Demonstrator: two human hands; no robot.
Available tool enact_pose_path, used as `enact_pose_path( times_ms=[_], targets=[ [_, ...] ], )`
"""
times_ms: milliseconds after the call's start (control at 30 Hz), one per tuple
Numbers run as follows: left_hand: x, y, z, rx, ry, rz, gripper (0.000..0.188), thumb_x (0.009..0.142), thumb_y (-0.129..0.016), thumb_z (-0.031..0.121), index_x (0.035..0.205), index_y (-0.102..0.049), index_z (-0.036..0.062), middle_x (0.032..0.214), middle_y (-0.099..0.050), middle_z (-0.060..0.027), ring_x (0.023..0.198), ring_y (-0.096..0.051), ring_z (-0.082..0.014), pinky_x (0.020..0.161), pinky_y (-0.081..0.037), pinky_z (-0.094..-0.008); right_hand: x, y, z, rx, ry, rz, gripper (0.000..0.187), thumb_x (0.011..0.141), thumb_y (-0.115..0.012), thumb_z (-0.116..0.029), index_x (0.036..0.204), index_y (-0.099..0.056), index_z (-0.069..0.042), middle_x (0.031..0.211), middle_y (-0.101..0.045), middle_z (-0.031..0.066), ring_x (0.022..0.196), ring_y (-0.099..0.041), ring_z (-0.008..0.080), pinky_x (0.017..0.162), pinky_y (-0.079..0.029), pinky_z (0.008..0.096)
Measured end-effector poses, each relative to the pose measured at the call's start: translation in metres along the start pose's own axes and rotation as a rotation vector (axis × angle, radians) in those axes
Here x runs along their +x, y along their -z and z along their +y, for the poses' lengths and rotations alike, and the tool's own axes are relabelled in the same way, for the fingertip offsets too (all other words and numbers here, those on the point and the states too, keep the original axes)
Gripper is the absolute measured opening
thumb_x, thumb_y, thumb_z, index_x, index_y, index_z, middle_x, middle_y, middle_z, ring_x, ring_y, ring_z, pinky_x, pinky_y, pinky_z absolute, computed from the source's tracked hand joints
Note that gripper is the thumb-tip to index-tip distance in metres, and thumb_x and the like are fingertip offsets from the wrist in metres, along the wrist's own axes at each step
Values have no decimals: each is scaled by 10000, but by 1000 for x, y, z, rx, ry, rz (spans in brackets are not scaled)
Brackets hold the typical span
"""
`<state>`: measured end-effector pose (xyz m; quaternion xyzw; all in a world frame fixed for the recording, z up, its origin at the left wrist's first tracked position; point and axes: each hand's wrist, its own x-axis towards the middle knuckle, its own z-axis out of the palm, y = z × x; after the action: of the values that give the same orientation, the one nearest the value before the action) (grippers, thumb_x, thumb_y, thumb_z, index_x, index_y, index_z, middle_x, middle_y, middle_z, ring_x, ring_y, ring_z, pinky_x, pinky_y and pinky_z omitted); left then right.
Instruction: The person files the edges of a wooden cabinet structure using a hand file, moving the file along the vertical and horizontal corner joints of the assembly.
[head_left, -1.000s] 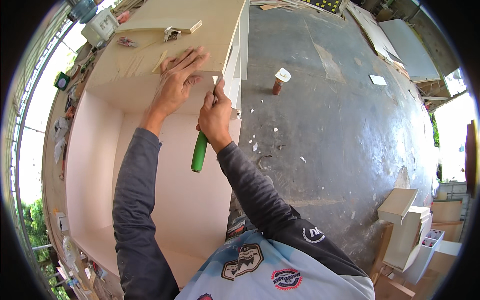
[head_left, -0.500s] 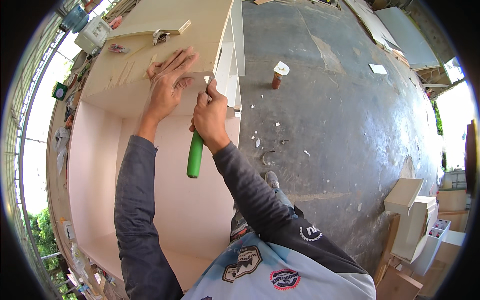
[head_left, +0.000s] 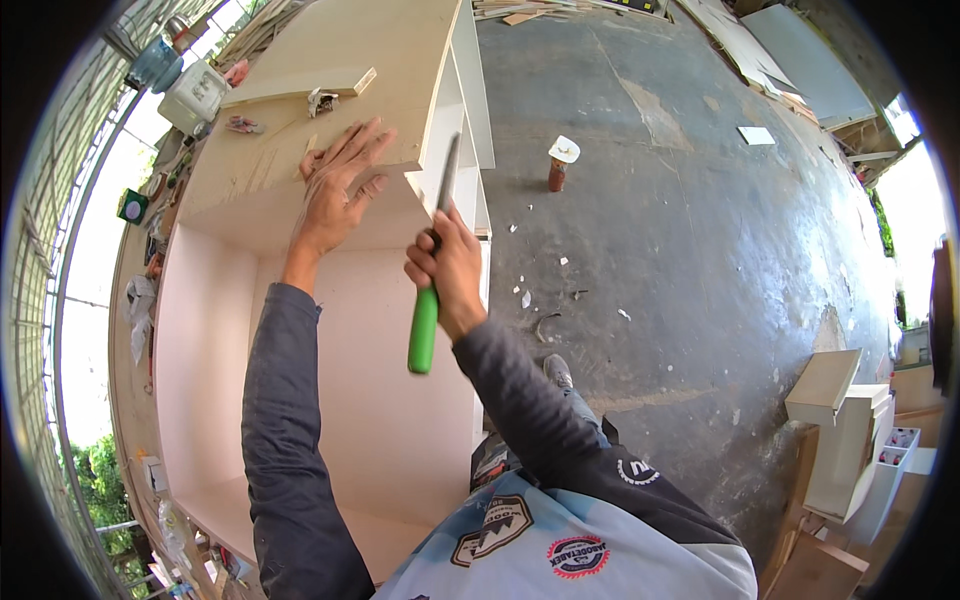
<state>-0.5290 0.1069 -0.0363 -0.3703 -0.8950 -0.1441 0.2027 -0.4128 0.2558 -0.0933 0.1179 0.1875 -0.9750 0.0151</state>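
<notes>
My right hand (head_left: 450, 265) grips a file (head_left: 423, 335) with a long green handle and a narrow, tapering metal blade. The blade points up and away, just right of the front corner of a pale wooden cabinet (head_left: 400, 60), apart from its edge as far as I can tell. My left hand (head_left: 338, 195) rests on the cabinet's top near that front edge, fingers stretched out and holding nothing. Below it the cabinet's large compartment, with light-coloured walls, faces me.
On the cabinet top lie a wooden strip (head_left: 300, 88), a crumpled small item (head_left: 322, 102) and a reddish tool (head_left: 244, 125). A brown can with a white lid (head_left: 557, 175) stands on the grey floor among scraps. Drawer boxes (head_left: 845, 450) sit at the right.
My right hand has drawn the file back and to the right, off the cabinet's front edge, so its blade now shows. My left hand stays on the top.
</notes>
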Motion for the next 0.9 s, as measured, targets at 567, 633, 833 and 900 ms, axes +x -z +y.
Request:
enact_pose_path(
  times_ms=[567,633,833,900],
  targets=[
    [2,-4,14,-7,-18,35,337,1026,-529,266,1297,-702,368,1530,-526,-46,1447,-405,-304,1144,-148,-443,-14,-50,15,625,-42,-251,184,1095,-445,-292,1252,-454,-197,695,-358,-45,429,-322,19,328,-351,157],
    [-3,-6,18,5,4,44,341,1026,-524,252,1286,-709,372,1526,-532,-37,1445,-406,-295,1144,-144,-438,-11,-53,20,606,12,-260,199,1096,-445,-296,1267,-455,-195,701,-361,-46,426,-326,20,324,-351,158],
    [-4,-7,20,-41,24,25,347,1024,-519,237,1279,-714,367,1531,-527,-26,1448,-400,-279,1139,-143,-436,-11,-50,14,684,-61,-262,184,1097,-444,-331,1215,-472,-191,706,-360,-48,425,-318,18,320,-342,153],
    [1,-5,18,-26,13,34,350,1027,-513,234,1277,-715,372,1537,-521,-20,1449,-396,-277,1140,-142,-436,-4,-46,15,706,-72,-269,158,1095,-454,-338,1118,-485,-185,702,-355,-49,429,-307,18,319,-336,152]
  ],
)
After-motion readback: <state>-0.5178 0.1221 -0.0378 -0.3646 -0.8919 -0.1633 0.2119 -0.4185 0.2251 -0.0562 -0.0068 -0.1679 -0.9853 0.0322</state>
